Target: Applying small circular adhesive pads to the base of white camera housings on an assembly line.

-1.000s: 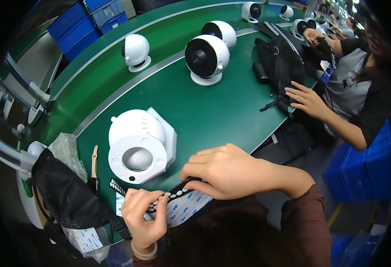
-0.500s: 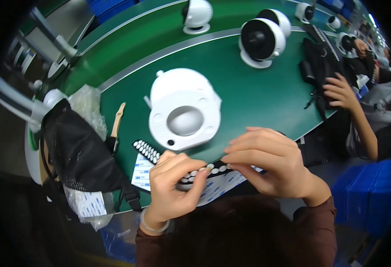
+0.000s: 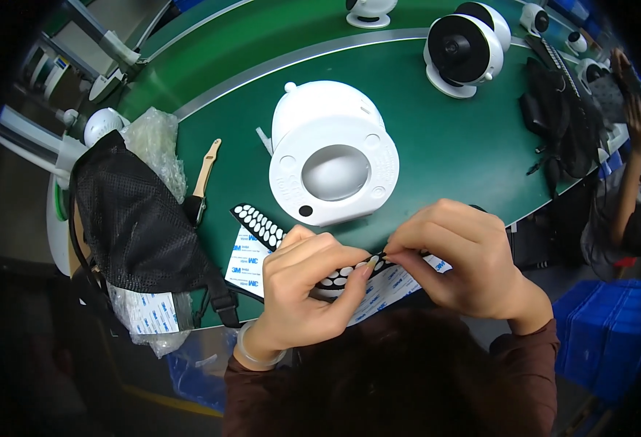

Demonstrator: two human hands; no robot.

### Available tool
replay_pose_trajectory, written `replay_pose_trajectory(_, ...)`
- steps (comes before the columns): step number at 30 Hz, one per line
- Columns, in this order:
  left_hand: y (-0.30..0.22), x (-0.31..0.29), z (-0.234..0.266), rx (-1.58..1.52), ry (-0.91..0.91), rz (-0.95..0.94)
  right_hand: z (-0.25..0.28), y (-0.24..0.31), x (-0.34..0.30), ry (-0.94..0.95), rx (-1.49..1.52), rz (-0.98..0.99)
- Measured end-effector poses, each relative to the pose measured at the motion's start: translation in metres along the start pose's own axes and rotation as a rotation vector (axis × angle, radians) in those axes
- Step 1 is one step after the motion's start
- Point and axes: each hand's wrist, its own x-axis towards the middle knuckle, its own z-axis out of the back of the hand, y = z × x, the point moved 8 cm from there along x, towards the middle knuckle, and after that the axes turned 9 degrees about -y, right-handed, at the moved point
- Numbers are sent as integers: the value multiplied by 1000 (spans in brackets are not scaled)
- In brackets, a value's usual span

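Between thumb and fingers, my left hand (image 3: 306,291) pinches a black strip of white oval pads (image 3: 337,278). Closed fingertips of my right hand (image 3: 466,255) meet the strip close to the left fingertips; what they pinch is too small to make out. More black sheet with oval pads (image 3: 260,224) shows beyond my left hand; whether it is the same piece, I cannot tell. Blue-printed white backing paper (image 3: 386,293) lies beneath. Just past my hands, a rounded white device (image 3: 291,171) rests with its ring-shaped base facing me, one black round pad (image 3: 305,210) on that base.
A wooden-handled brush (image 3: 207,167), a black mesh bag (image 3: 131,226) and clear plastic wrap (image 3: 153,138) are at the left. White devices with black fronts (image 3: 455,54) stand along the far side. A co-worker's hand (image 3: 635,120) is at far right, blue bins (image 3: 604,335) below.
My right fingertips have come closer to my left ones at the strip. The whole view has shifted, with the table things lying farther right. The co-worker's hand has left the black bag.
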Motion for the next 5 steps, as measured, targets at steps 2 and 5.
replay_pose_trajectory(2, 0, -1, 2, 0, -15, 0, -1, 2, 0, -5, -6, 17)
replay_pose_trajectory(5, 3, -2, 6, -11, -29, 18, -3, 6, 1, -22, -23, 28)
